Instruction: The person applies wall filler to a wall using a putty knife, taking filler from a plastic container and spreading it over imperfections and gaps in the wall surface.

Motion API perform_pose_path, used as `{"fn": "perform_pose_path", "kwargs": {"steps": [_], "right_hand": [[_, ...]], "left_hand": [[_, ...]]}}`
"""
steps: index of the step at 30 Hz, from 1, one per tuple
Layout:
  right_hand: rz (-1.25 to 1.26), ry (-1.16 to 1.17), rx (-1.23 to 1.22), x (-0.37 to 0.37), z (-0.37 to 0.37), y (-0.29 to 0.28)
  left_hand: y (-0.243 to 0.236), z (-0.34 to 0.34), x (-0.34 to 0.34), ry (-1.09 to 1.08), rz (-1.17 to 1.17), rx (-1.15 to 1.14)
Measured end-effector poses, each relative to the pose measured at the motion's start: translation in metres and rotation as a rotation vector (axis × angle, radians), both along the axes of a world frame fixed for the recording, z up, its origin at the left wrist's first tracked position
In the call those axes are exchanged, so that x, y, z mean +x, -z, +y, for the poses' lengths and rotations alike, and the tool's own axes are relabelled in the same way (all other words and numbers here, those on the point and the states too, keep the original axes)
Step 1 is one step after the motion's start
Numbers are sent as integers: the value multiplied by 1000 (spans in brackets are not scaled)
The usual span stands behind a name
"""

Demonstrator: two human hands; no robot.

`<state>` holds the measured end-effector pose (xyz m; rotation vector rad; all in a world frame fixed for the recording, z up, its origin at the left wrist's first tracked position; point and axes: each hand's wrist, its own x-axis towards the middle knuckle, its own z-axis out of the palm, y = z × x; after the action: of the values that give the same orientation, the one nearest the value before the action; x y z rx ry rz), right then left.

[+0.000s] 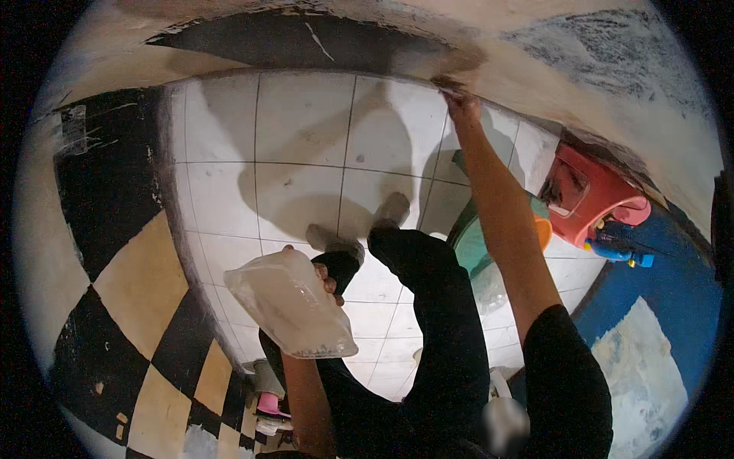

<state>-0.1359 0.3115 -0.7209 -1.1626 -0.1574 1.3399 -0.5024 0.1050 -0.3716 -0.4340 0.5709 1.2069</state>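
A whitish, translucent rectangular plastic tub point(289, 304) rests in my left hand point(329, 281), in front of my legs. The fingers curl round its far right side, and the tub hides the palm. My right arm stretches far forward to the foot of the far wall point(367, 42). There my right hand point(462, 105) is closed, with its fingertips at a dark spot on the wall's lower edge. Whatever it grips is too small and dim to name. A brownish smudge point(455, 61) marks the wall just above that hand.
White floor tiles point(300, 187) lie between the walls, with my shadow across them. To the right are a red plastic stool point(577, 195), a blue bottle point(612, 251) and a green basin point(478, 237) beside an orange container point(544, 233). A black-and-cream checkered wall point(141, 298) rises left.
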Motion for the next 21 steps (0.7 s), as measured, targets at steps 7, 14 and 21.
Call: {"fn": "perform_pose_path", "kwargs": {"steps": [7, 14, 21], "right_hand": [[137, 117, 3, -31, -1, -153], [152, 144, 17, -53, -105, -413], [271, 121, -118, -129, -286, -603]], "left_hand": [[-22, -27, -13, -61, -84, -6], [-142, -63, -25, 28, -233, 79], [-212, -122, -68, 253, 113, 127]]}}
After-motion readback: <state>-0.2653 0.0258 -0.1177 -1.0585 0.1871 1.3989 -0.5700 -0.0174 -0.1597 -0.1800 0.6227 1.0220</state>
